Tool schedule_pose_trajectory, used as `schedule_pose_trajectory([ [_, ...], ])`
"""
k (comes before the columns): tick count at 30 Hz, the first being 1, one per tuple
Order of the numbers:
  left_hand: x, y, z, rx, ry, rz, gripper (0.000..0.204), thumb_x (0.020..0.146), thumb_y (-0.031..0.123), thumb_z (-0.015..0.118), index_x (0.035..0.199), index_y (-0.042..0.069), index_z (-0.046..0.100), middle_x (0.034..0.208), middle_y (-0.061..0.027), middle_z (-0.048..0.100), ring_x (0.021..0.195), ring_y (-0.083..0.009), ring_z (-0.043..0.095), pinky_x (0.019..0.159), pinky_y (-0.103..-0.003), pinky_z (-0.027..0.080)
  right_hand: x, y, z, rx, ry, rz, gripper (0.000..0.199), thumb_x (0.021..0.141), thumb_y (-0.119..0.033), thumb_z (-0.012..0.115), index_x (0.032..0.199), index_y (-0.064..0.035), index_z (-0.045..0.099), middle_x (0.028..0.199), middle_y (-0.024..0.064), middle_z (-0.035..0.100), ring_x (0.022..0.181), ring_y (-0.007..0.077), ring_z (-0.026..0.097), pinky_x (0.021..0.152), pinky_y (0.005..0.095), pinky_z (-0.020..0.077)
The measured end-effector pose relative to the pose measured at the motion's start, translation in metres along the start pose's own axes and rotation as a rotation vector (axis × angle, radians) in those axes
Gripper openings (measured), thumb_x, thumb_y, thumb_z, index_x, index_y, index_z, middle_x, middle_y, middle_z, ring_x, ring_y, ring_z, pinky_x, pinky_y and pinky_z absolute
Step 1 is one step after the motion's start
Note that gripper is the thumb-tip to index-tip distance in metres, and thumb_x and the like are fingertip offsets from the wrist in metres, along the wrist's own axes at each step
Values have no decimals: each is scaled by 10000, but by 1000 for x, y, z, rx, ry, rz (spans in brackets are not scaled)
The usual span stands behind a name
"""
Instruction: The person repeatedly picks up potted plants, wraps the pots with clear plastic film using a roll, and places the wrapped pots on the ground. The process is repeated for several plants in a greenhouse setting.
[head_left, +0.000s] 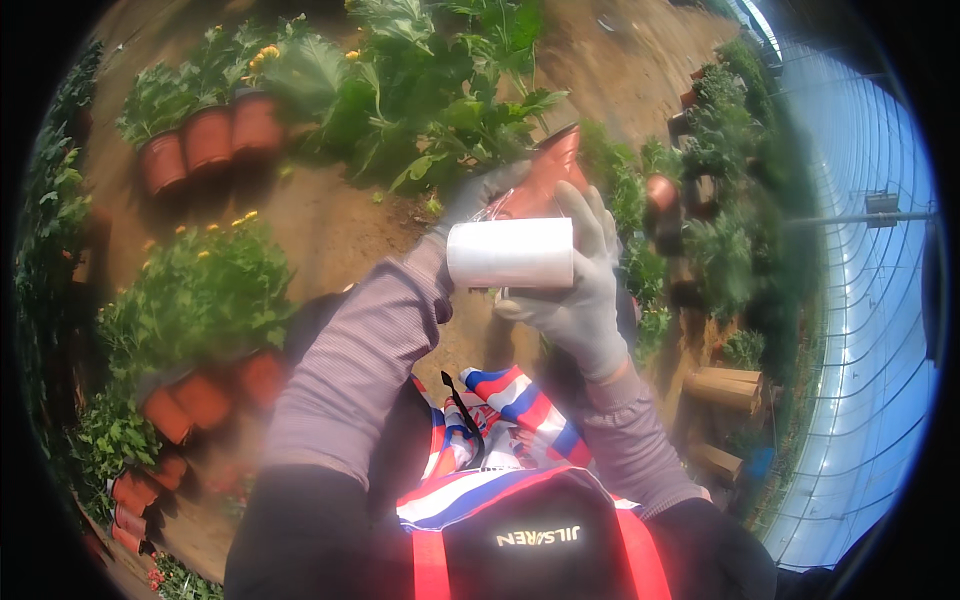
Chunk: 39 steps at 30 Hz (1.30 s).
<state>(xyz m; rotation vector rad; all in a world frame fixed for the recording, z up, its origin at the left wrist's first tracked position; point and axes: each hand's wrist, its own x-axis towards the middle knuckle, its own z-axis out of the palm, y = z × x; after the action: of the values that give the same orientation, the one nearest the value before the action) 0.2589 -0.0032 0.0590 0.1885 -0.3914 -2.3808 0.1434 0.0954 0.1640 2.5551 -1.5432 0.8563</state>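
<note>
A reddish-brown plastic flower pot (540,185) is tilted in front of me, its leafy green plant (450,125) leaning away to the far left. My left hand (485,192), gloved and blurred, grips the pot's left side; the roll and sleeve hide part of it. In front of the pot lies a white cylindrical roll (510,253), seemingly of film or tape, held crosswise. My right hand (585,300) in a pale glove closes around the roll's right end, thumb below and fingers reaching up beside the pot. Something shiny and clear glints on the pot near my left hand.
Potted plants with yellow flowers (205,275) lie on their sides along the left, near several tipped red pots (208,137). More potted plants (720,200) line the right, with cardboard-coloured blocks (724,388). Beyond them curves a translucent greenhouse wall (860,300). Bare soil (330,210) runs between.
</note>
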Motion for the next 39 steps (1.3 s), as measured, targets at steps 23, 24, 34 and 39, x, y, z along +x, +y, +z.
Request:
schedule_pose_trajectory([
  [23,14,1,-36,-139,-109,66,342,958,229,625,1213,0,627,1152,-109,689,1037,-197,672,964,-328,542,47,57,-6,1213,238,503,253,971,-69,603,1194,43,640,1101,123,702,975,203,673,938,340,530],
  [24,14,0,-37,-140,-142,67,319,963,217,617,1198,2,632,1137,-106,692,1025,-195,675,956,-325,545,52,47,-8,1074,212,532,252,974,-93,614,1186,39,645,1101,113,699,978,192,667,916,330,534],
  [34,13,-10,-26,476,-105,418,286,939,115,630,1160,-67,632,1097,-155,694,1003,-221,686,850,-312,592,69,57,-3,1079,172,497,380,987,-336,659,1159,2,662,972,47,687,906,136,633,831,267,505],
  [39,26,-27,-32,248,-58,514,287,940,125,624,1171,-45,641,1101,-169,690,979,-236,692,826,-317,600,76,50,-1,531,-126,294,433,741,-144,859,1128,-11,718,1268,95,597,1083,188,610,924,306,504],
])
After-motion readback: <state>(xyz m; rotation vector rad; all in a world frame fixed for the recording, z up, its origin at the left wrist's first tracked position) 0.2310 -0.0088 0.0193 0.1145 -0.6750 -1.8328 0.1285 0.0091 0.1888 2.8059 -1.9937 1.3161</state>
